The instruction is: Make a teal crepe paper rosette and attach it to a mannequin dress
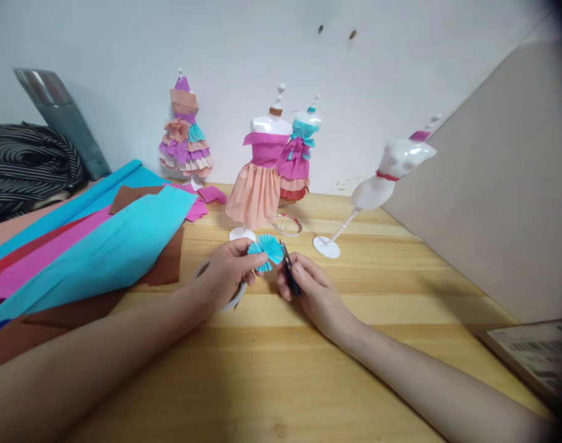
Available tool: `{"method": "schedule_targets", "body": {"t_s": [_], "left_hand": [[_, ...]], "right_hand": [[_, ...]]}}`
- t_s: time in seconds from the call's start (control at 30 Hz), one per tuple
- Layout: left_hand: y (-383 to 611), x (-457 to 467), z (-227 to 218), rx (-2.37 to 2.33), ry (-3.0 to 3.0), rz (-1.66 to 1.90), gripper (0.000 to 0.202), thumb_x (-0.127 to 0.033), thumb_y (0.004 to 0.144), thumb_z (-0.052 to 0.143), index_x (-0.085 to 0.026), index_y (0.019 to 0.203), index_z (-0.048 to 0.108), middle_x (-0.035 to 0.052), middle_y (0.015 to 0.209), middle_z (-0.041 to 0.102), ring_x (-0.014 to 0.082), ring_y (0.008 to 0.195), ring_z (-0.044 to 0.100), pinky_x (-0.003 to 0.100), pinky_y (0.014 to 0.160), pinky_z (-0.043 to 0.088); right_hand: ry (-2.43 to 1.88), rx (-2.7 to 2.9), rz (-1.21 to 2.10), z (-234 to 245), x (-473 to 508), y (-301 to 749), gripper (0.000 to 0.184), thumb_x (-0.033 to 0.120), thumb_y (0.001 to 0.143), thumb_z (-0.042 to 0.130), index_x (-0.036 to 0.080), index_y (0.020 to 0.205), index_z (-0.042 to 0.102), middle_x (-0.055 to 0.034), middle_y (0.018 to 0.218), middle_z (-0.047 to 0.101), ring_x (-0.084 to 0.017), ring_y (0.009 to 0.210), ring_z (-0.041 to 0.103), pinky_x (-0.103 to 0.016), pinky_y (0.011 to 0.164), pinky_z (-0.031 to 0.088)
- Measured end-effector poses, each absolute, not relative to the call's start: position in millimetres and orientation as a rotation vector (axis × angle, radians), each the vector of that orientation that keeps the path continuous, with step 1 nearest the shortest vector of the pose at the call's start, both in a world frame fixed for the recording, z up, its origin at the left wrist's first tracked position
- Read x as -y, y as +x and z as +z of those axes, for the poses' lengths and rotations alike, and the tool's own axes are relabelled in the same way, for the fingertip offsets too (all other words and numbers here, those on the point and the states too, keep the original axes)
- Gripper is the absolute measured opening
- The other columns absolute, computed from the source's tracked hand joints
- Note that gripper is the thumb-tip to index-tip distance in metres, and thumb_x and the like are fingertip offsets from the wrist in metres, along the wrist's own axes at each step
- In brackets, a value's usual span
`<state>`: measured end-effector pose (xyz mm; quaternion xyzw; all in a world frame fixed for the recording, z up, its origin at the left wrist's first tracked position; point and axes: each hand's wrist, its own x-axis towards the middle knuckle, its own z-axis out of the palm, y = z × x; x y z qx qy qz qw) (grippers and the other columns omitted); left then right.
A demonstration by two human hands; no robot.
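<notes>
The left grip [225,271] pinches a blue pleated fan [268,244] between thumb and fingers above the bench [281,375], apparently to hold the folds together and leave the right edge exposed. The right grip [315,288] is closed around scissors [289,275], blades beside that edge; contact cannot be confirmed. A pale ring [238,298] lies beneath the left grip. A dressed mannequin [256,194] just beyond limits forward reach; paper sheets [106,261] crowd the left side.

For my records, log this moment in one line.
Left hand: holds pleated turquoise paper fan | Right hand: holds dark-handled scissors at fan's edge
</notes>
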<state>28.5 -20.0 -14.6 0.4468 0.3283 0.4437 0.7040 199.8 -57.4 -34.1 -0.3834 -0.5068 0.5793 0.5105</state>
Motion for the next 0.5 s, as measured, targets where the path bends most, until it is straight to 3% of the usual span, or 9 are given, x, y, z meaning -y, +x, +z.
{"method": "schedule_targets", "body": {"t_s": [0.5], "left_hand": [[27.4, 18.2, -22.2, -0.753, 1.051, 0.981, 0.024, -0.031, 0.064, 0.077, -0.014, 0.068, 0.06, -0.0008, 0.065, 0.06, 0.0056, 0.051, 0.046, 0.019, 0.046, 0.032]], "right_hand": [[-0.92, 1.112, 1.485, -28.1, 56.6, 196.6, 0.041, 0.057, 0.074, 0.072, 0.017, 0.077, 0.062, 0.0004, 0.062, 0.058, -0.011, 0.05, 0.046, -0.027, 0.051, 0.033]]}}
